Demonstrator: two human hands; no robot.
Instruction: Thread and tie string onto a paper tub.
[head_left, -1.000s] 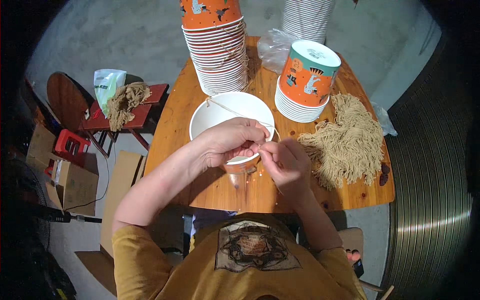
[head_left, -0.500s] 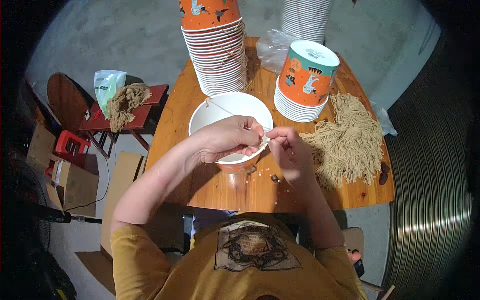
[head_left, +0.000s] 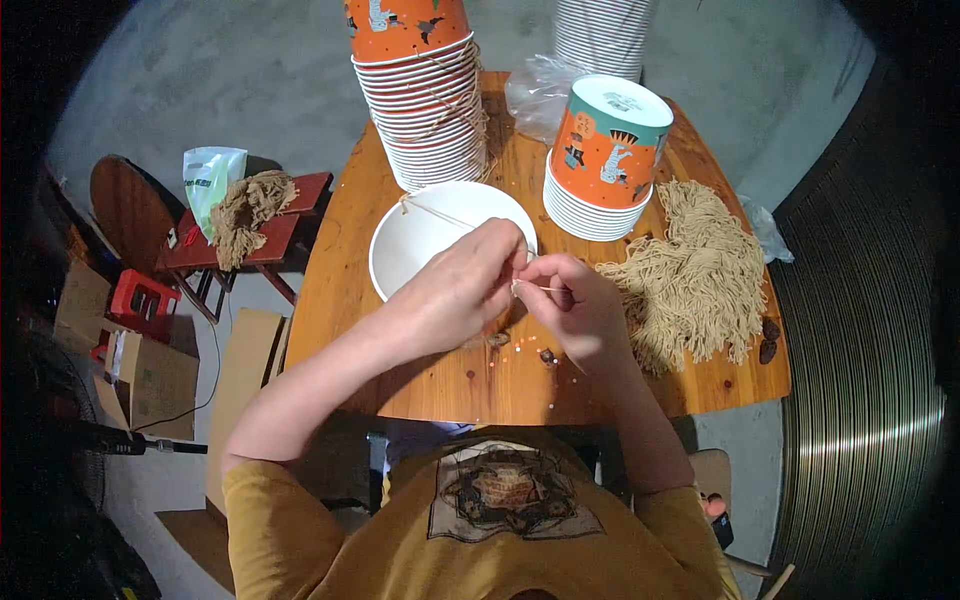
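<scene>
- Bare grey wall [head_left: 250, 100] stands behind a varnished wooden table [head_left: 430, 392]; ridged metal [head_left: 860, 360] curves along the right side.
- One white-lined paper bucket [head_left: 396, 250] sits mouth up at the table's middle, just in front of the tall left-hand stack [head_left: 425, 125] of nested buckets.
- From the bucket's far left rim, a thin beige cord [head_left: 437, 212] stretches over the mouth toward the hands at the near right rim.
- Left hand [head_left: 455, 285]: fingers curled at that rim, its back covering much of the grip; I cannot tell whether its tips clamp the cord.
- Right hand [head_left: 580, 305]: thumb and forefinger pinched together on the cord's end, tips meeting the left fingertips.
- To the right stand upside-down orange buckets [head_left: 610, 160]; near the right forearm lies a heap of loose beige strands [head_left: 700, 290].
- Off to the left, a dark red bench [head_left: 295, 205] bears a plastic bag [head_left: 212, 175] and another bundle of strands [head_left: 250, 210].
- Judging by the pose, the step in hand is knotting or threading the cord's second end at the rim.
- Next move probably calls for a firm left hold and a small, careful right-hand pull, without tipping the bucket.
</scene>
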